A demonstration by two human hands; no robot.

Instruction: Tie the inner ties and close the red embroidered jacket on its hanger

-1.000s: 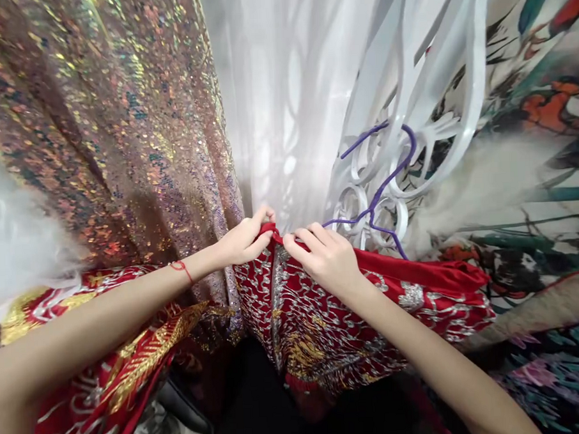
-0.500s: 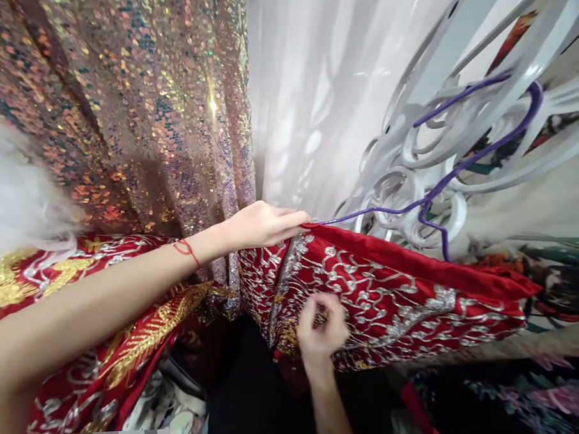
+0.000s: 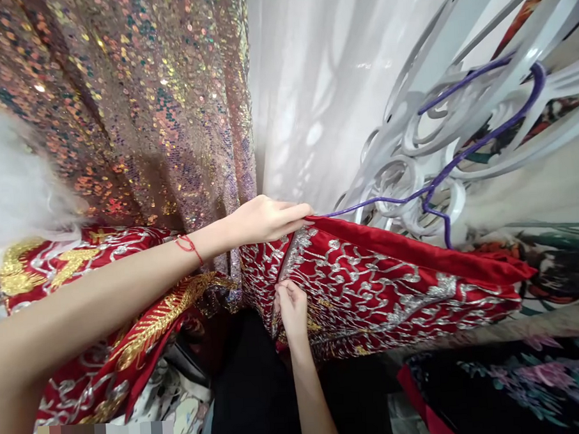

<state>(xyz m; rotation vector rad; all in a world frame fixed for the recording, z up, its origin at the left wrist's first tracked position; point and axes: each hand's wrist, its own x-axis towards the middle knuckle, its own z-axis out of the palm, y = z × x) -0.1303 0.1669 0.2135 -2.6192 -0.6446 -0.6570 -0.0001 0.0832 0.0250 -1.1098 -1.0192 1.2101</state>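
Big sequin curtain [image 3: 136, 108] and white sheer fabric [image 3: 312, 81] fill the back. The red embroidered dress [image 3: 393, 283] hangs on a purple hanger [image 3: 441, 178] hooked on the white rack [image 3: 458, 126], same spot as before. Left hand [image 3: 263, 219] still pinches the collar edge, fingers closed. Right hand [image 3: 292, 306] has moved up a bit, fingers [image 3: 285, 289] now gripping the front seam.

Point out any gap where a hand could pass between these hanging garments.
One dark gap opens low down, bordered by the gold-embroidered red garment and the red silver-embroidered garment; the right hand sits at its top. Above, it is crowded: the left hand pinches that garment's top edge against the sequin fabric, white sheer fabric and purple hanger.
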